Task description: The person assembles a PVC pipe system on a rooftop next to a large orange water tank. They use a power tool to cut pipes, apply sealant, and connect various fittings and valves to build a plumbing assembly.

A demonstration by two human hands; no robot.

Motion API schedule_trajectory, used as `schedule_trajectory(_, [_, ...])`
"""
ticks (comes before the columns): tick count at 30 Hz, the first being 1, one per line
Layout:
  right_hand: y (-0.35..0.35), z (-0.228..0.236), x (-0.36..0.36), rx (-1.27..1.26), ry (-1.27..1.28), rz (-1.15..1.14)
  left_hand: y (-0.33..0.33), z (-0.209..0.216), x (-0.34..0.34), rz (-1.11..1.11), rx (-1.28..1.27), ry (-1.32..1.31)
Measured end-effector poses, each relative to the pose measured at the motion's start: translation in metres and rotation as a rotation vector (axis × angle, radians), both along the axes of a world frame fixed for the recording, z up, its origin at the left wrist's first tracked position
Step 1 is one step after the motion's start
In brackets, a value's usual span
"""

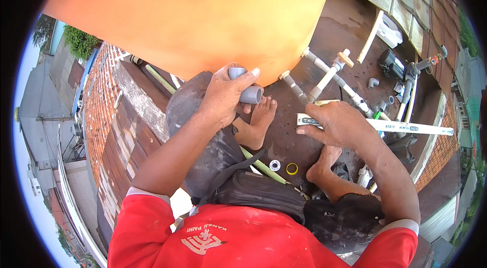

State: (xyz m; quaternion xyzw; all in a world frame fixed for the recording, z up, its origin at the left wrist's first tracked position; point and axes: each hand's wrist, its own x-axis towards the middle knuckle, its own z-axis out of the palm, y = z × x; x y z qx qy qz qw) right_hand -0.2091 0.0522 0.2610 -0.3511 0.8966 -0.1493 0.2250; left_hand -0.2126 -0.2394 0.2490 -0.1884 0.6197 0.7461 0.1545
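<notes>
One grey PVC elbow (251, 95) in left hand (223, 90), fingers and thumb closed around it, just beside orange tank (193, 19). Right hand (335, 123) grips white PVC pipe (411, 127). Elbow and pipe unjoined; branched pipe run (322, 84) already assembled. Loose elbow (373, 82), yellow ring (291, 168) on floor (284, 131). Tank bulk hems left hand; held pipe overlaps run in view.

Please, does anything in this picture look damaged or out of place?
The brown roofing on the left looks damaged, its surface patchy and worn pale. A grey elbow and a yellow ring lie loose on the floor, joined to nothing.
</notes>
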Motion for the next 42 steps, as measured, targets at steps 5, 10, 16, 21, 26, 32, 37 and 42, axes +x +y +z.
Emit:
schedule_trajectory(5, [0.093,-0.084,0.016,0.115,0.091,0.15,0.044,-0.009,0.0,-0.074,0.093,-0.105])
schedule_trajectory(10, [0.129,-0.176,0.031,0.195,0.168,0.17,0.114,-0.038,-0.005,-0.259,0.121,-0.189])
schedule_trajectory(16, [0.132,-0.232,0.055,0.174,0.434,0.09,0.192,-0.106,-0.013,-0.377,0.041,-0.231])
schedule_trajectory(21, [0.166,-0.252,0.053,-0.058,0.66,-0.32,0.23,-0.152,-0.011,-0.48,0.003,-0.274])
schedule_trajectory(26, [0.191,-0.262,0.086,-0.148,0.654,-0.613,0.252,-0.204,-0.024,-0.492,0.028,-0.257])
schedule_trajectory(32, [0.187,-0.251,0.104,-0.253,0.55,-0.785,0.217,-0.183,-0.02,-0.481,-0.352,-0.254])
schedule_trajectory(37, [0.115,-0.268,0.058,-0.294,0.405,-0.212,0.131,-0.265,0.022,-0.851,-1.22,0.196])
schedule_trajectory(42, [0.087,-0.282,0.039,-0.052,0.313,-0.324,0.182,-0.268,0.035,-0.688,-0.952,-0.069])
